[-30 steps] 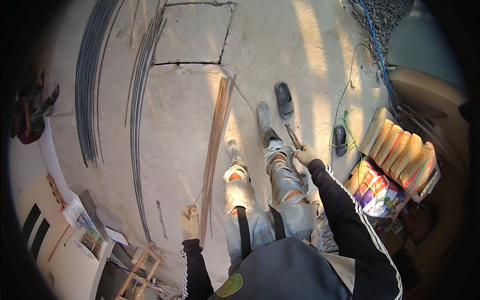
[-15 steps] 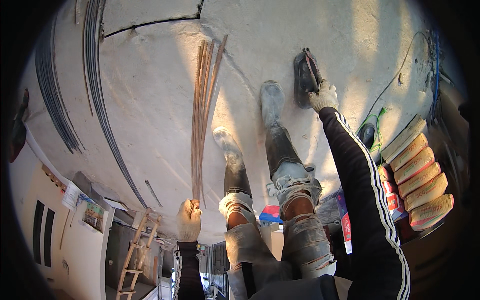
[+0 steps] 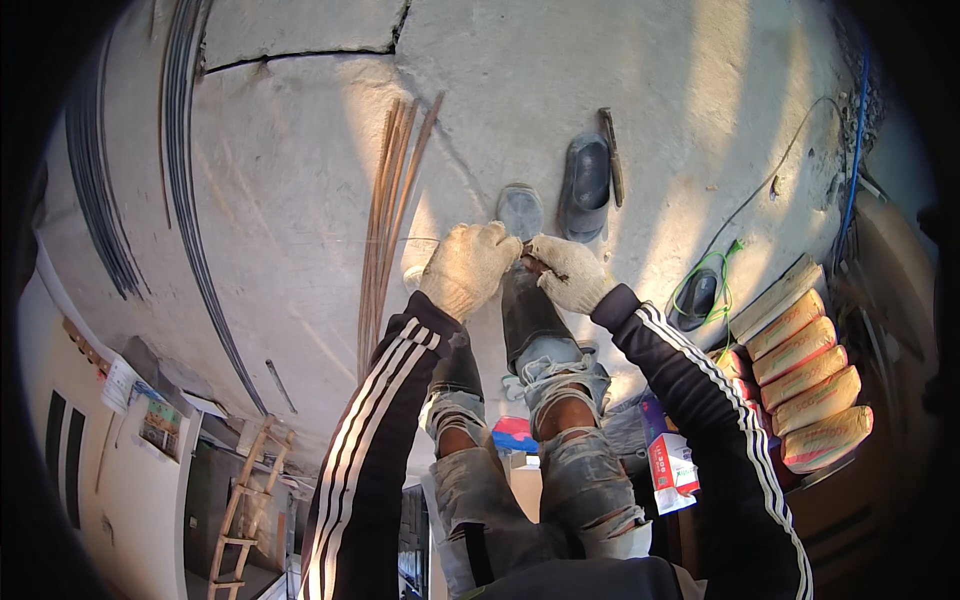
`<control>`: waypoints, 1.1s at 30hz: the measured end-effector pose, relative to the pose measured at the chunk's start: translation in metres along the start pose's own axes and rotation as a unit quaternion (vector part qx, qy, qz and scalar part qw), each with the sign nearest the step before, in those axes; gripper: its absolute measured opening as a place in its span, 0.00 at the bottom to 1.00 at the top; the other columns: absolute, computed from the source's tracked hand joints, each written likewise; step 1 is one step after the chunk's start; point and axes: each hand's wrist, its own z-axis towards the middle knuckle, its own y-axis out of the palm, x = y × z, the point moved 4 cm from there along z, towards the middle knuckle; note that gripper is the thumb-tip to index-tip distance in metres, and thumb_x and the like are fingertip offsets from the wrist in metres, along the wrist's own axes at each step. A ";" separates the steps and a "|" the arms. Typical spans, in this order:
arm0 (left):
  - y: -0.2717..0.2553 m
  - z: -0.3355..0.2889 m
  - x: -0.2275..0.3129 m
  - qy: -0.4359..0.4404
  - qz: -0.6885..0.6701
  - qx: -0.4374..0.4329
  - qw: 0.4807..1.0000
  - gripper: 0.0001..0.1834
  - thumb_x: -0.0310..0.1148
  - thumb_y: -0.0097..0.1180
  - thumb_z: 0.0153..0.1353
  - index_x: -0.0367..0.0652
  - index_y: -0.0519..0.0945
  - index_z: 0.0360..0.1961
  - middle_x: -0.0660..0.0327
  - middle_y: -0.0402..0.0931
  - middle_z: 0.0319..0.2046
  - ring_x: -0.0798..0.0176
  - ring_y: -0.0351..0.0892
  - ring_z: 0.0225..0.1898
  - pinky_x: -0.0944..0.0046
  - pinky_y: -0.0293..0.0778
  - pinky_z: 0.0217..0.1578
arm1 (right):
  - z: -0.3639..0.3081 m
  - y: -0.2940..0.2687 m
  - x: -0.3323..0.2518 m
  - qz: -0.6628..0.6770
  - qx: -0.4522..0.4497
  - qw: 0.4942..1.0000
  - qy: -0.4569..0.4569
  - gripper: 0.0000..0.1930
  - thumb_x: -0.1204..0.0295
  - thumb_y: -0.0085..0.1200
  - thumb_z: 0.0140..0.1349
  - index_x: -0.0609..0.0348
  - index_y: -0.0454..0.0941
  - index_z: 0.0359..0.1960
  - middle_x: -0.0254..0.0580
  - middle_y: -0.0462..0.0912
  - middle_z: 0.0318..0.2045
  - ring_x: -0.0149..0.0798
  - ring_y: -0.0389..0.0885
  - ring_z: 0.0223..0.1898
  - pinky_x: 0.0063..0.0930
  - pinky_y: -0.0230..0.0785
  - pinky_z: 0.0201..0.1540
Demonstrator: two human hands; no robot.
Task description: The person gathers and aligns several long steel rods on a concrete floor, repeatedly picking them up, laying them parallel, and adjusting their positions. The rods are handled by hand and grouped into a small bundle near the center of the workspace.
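My two gloved hands meet above my shins. My left hand (image 3: pixel 466 268) is closed, and a thin wire (image 3: pixel 410 239) runs out from it to the left, across the rods. My right hand (image 3: pixel 572 274) is closed on a small dark, rusty-looking tool (image 3: pixel 535 264), mostly hidden by the glove, its tip against the left hand's fingers. Left of my hands lies a bundle of rusty steel rods (image 3: pixel 385 215) on the concrete floor. Beyond the right hand stands a black clog (image 3: pixel 584 190), with a rusty metal bar (image 3: pixel 612 160) alongside it.
Long dark rods (image 3: pixel 185 150) lie at the far left. To the right, a second dark shoe (image 3: pixel 697 293) sits by a green cord (image 3: pixel 727 290), near stacked paper sacks (image 3: pixel 808 385). A wooden ladder (image 3: pixel 240 515) leans at the lower left. A crack (image 3: pixel 300 52) crosses the floor.
My right hand has left the clog and come in to the middle with the tool. My left hand has risen from the rods' near end to meet it.
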 end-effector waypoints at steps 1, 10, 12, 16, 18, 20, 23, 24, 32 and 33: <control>-0.001 0.015 -0.004 0.028 0.027 -0.016 0.999 0.10 0.31 0.64 0.59 0.47 0.83 0.43 0.56 0.81 0.43 0.52 0.85 0.43 0.53 0.80 0.47 | 0.004 -0.004 0.008 0.024 0.022 0.999 0.000 0.14 0.73 0.55 0.59 0.62 0.78 0.46 0.55 0.82 0.39 0.61 0.82 0.44 0.46 0.74 0.46; -0.021 0.025 -0.010 -0.085 -0.047 0.219 0.971 0.16 0.32 0.63 0.62 0.48 0.83 0.52 0.58 0.79 0.48 0.50 0.79 0.51 0.45 0.72 0.58 | 0.086 -0.026 0.141 0.258 0.307 0.904 0.148 0.10 0.71 0.53 0.74 0.66 0.81 0.47 0.33 0.82 0.32 0.28 0.77 0.36 0.25 0.71 0.43; -0.008 -0.008 -0.010 -0.153 -0.150 0.200 0.956 0.17 0.29 0.64 0.61 0.44 0.82 0.52 0.57 0.78 0.48 0.48 0.79 0.49 0.51 0.76 0.53 | 0.109 -0.030 0.178 0.324 0.354 0.861 0.169 0.11 0.70 0.52 0.74 0.64 0.82 0.48 0.35 0.84 0.32 0.31 0.80 0.35 0.27 0.72 0.43; 0.044 -0.089 -0.017 -0.237 -0.201 0.122 0.943 0.17 0.27 0.65 0.60 0.44 0.82 0.52 0.56 0.81 0.48 0.41 0.80 0.46 0.48 0.77 0.48 | 0.128 -0.052 0.216 0.013 0.330 0.906 0.265 0.16 0.62 0.53 0.66 0.57 0.86 0.45 0.58 0.88 0.41 0.58 0.87 0.47 0.43 0.76 0.52; 0.082 -0.141 -0.018 -0.352 -0.252 0.050 0.900 0.14 0.24 0.62 0.60 0.37 0.82 0.48 0.52 0.83 0.48 0.44 0.82 0.46 0.54 0.79 0.47 | 0.125 -0.056 0.219 -0.051 0.277 0.911 0.302 0.17 0.61 0.51 0.65 0.56 0.86 0.46 0.58 0.88 0.43 0.60 0.86 0.49 0.44 0.76 0.53; 0.115 -0.190 -0.021 -0.429 -0.350 0.043 0.832 0.16 0.22 0.61 0.61 0.39 0.82 0.51 0.52 0.83 0.47 0.55 0.84 0.45 0.60 0.79 0.48 | 0.117 -0.062 0.212 -0.150 0.230 0.906 0.323 0.18 0.61 0.52 0.64 0.56 0.85 0.49 0.59 0.87 0.45 0.62 0.85 0.50 0.48 0.76 0.55; 0.148 -0.256 -0.013 -0.486 -0.431 0.150 0.745 0.16 0.22 0.57 0.63 0.34 0.79 0.52 0.57 0.81 0.39 0.62 0.80 0.35 0.64 0.78 0.41 | 0.095 -0.071 0.191 -0.203 0.256 0.875 0.356 0.17 0.61 0.54 0.64 0.57 0.83 0.48 0.55 0.88 0.43 0.61 0.85 0.48 0.45 0.76 0.54; 0.154 -0.278 -0.007 -0.486 -0.466 0.179 0.718 0.16 0.21 0.55 0.63 0.33 0.79 0.52 0.59 0.80 0.38 0.65 0.79 0.35 0.66 0.77 0.41 | 0.088 -0.070 0.183 -0.187 0.242 0.880 0.363 0.18 0.61 0.53 0.63 0.58 0.81 0.48 0.56 0.87 0.41 0.63 0.84 0.47 0.47 0.75 0.54; 0.167 -0.385 0.073 -0.536 -0.615 0.195 0.545 0.17 0.22 0.50 0.66 0.31 0.78 0.55 0.63 0.76 0.36 0.72 0.74 0.35 0.72 0.73 0.39 | 0.002 0.041 0.052 0.276 0.242 0.902 0.226 0.11 0.76 0.51 0.68 0.64 0.80 0.49 0.34 0.83 0.39 0.31 0.81 0.36 0.23 0.74 0.43; 0.169 -0.390 0.086 -0.553 -0.641 0.197 0.494 0.18 0.23 0.50 0.66 0.31 0.79 0.55 0.63 0.76 0.36 0.72 0.74 0.35 0.72 0.73 0.39 | -0.012 0.064 0.033 0.351 0.237 0.883 0.204 0.11 0.77 0.51 0.70 0.64 0.80 0.50 0.32 0.82 0.38 0.27 0.79 0.35 0.20 0.72 0.40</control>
